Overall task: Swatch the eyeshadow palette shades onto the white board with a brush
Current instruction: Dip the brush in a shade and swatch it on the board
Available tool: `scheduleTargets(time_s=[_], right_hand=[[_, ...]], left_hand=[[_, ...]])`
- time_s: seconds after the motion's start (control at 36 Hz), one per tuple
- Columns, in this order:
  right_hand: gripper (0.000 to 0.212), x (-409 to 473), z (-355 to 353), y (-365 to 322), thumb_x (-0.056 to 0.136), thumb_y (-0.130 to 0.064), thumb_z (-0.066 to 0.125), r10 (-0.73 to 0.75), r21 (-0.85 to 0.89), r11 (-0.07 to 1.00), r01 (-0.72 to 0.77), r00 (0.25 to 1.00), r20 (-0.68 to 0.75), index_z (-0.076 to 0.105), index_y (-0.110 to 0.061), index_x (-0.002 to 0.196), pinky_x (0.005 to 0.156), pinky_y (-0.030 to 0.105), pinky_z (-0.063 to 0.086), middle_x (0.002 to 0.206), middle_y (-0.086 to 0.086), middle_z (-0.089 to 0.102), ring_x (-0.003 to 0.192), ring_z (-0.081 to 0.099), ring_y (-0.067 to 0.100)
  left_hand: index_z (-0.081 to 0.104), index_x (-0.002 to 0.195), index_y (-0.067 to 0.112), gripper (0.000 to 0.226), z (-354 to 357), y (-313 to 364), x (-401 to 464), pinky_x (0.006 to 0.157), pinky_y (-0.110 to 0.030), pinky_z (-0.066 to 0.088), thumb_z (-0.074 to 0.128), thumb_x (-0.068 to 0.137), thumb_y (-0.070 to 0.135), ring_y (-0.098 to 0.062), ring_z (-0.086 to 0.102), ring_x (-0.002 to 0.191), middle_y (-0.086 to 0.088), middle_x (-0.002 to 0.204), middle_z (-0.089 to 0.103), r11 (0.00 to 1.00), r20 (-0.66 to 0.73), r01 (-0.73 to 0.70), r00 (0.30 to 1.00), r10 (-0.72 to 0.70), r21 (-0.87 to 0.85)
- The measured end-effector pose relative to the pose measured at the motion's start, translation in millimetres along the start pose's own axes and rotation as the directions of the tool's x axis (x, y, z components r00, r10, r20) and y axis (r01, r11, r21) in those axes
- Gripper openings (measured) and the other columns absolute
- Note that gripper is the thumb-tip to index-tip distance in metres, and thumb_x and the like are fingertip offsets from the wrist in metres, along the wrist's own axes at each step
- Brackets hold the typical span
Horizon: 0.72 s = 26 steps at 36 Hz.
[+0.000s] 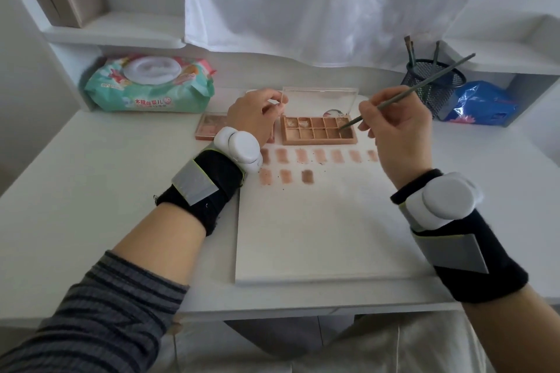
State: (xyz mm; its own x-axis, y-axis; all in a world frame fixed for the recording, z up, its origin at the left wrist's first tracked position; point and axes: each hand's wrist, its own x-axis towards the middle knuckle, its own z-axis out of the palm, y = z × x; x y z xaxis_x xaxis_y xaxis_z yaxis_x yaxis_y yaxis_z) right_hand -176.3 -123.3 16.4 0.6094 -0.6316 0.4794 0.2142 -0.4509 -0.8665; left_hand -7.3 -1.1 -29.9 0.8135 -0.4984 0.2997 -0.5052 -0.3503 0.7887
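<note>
An open eyeshadow palette (318, 130) with tan pans and a raised clear lid lies at the far edge of the white board (318, 236). My right hand (397, 133) pinches a thin grey brush (424, 86), and the brush tip dips into the lower right pan of the palette. My left hand (254, 118) sits at the palette's left end, fingers curled against the lid's left edge. Two rows of pink-brown swatches (318, 156) mark the board just below the palette, three of them in the lower row.
A second pink palette (209, 126) lies partly behind my left hand. A pack of wet wipes (151, 85) sits at the back left. A black mesh cup (433, 82) with brushes and a blue plastic bag (481, 103) stand at the back right.
</note>
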Motion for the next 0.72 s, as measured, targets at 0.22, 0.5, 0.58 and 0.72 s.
scheduleTargets(time_s=[0.22, 0.5, 0.58, 0.72], right_hand=[[0.023, -3.4, 2.6, 24.7, 0.094, -0.016, 0.051, 0.016, -0.167, 0.986, -0.01, 0.999, 0.035, 0.054, -0.028, 0.076, 0.057, 0.019, 0.044, 0.065, -0.011, 0.061, 0.059, 0.057, -0.001], [0.023, -5.6, 4.0, 24.4, 0.093, -0.016, 0.054, -0.011, -0.178, 0.984, 0.023, 0.998, 0.066, 0.052, -0.031, 0.076, 0.058, 0.02, 0.047, 0.064, -0.014, 0.061, 0.061, 0.058, -0.001], [0.022, -5.2, 4.0, 25.3, 0.094, -0.018, 0.054, 0.001, -0.198, 0.98, 0.013, 0.998, 0.07, 0.052, -0.031, 0.076, 0.059, 0.023, 0.048, 0.066, -0.013, 0.061, 0.063, 0.059, 0.001], [0.025, -4.6, 3.4, 28.2, 0.094, -0.019, 0.053, 0.016, -0.234, 0.972, -0.005, 0.999, 0.045, 0.051, -0.032, 0.073, 0.062, 0.035, 0.048, 0.064, -0.011, 0.062, 0.06, 0.058, 0.006]], left_hand=[[0.068, 0.092, 0.024, 0.013, 1.1, -1.6, -1.1, 0.083, -0.04, 0.05, 0.057, 0.087, 0.02, -0.017, 0.066, 0.085, 0.003, 0.089, 0.071, 0.998, -0.009, -0.024, 1.0, 0.024, -0.06], [0.062, 0.086, 0.033, 0.016, -0.6, 0.2, -2.5, 0.071, -0.031, 0.053, 0.057, 0.089, 0.018, -0.025, 0.069, 0.075, 0.006, 0.087, 0.071, 0.991, 0.005, -0.071, 0.997, 0.072, -0.117], [0.063, 0.087, 0.029, 0.014, 0.1, 0.2, -2.3, 0.066, -0.024, 0.051, 0.057, 0.089, 0.016, -0.028, 0.068, 0.075, 0.004, 0.088, 0.071, 0.988, -0.004, -0.084, 0.996, 0.084, -0.129], [0.064, 0.089, 0.029, 0.013, 0.6, -1.9, -2.0, 0.068, -0.028, 0.053, 0.058, 0.089, 0.018, -0.027, 0.068, 0.076, 0.004, 0.089, 0.071, 0.988, -0.007, -0.095, 0.995, 0.095, -0.122]])
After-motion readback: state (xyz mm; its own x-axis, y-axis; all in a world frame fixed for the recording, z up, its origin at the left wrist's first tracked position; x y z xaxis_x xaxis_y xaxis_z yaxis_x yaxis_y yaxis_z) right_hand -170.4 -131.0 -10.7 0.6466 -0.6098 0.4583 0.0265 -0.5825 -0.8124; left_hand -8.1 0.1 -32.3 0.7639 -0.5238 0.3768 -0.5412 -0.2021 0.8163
